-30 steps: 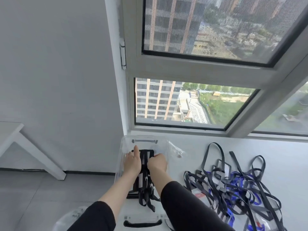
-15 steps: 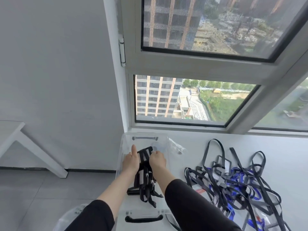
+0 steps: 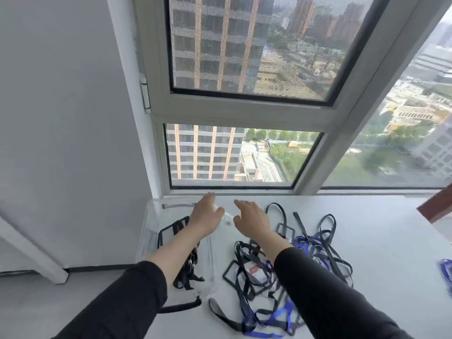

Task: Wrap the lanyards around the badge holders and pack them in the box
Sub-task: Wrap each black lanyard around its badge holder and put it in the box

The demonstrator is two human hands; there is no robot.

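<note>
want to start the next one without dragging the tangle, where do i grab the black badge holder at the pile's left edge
Pinch the bare left edge of that badge holder, coming from the box side. It lies flat with that edge clear, while black lanyards cross its right half, so gripping there would likely snag them.
</note>
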